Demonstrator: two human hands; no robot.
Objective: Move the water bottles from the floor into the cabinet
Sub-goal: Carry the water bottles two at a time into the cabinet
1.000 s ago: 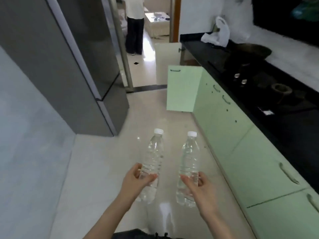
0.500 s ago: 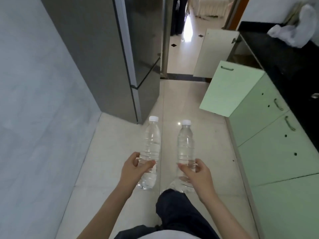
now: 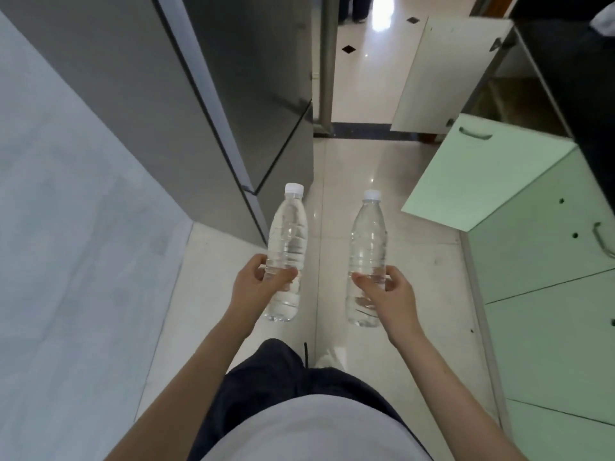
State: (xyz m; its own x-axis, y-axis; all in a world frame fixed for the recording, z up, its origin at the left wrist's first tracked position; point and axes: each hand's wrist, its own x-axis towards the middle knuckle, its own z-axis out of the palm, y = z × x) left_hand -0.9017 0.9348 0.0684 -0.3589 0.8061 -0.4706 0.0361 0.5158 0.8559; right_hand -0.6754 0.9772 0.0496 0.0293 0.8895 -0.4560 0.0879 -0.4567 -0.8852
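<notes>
Left hand (image 3: 256, 287): fingers and thumb wrapped round the lower middle of the left bottle (image 3: 288, 241), a firm grasp.
Right hand (image 3: 389, 294): thumb and fingers curled round the lower middle of the right bottle (image 3: 367, 247), also grasping.
Bottles: both clear with white caps, upright, caps toward 12 o'clock. They are held in the air above the floor (image 3: 422, 261), side by side but apart, not touching.
Position against cabinet: neither bottle is inside. The open green cabinet door (image 3: 482, 181) stands at 2 o'clock from the right bottle, near but clear of it. The space behind that door cannot be seen.
Cabinet fronts (image 3: 549, 294): green, shut, running along the 3 o'clock side, with handles visible.
Refrigerator (image 3: 233, 94): grey, at 11 o'clock, its corner just behind the left bottle.
Pale door (image 3: 439, 74): swung open at 1 o'clock, beyond the green one.
Countertop (image 3: 585, 94): black, at 2 o'clock, above the fronts.
Person: dark trousers and a light shirt at 6 o'clock.
</notes>
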